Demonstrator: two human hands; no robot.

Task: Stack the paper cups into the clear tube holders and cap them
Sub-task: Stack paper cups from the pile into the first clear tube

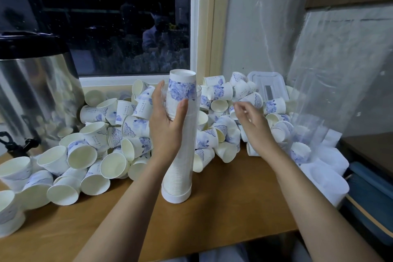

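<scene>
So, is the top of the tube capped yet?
No: the top cup sticks out above the open rim of the tube, which the left hand grips, and no cap sits on it.

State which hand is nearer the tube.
Left. The left hand holds the tube; the right hand is apart to its right, above the loose cups.

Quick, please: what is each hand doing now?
Left hand: grips the clear tube of stacked cups.
Right hand: over the loose cups, too blurred; cannot tell.
</scene>
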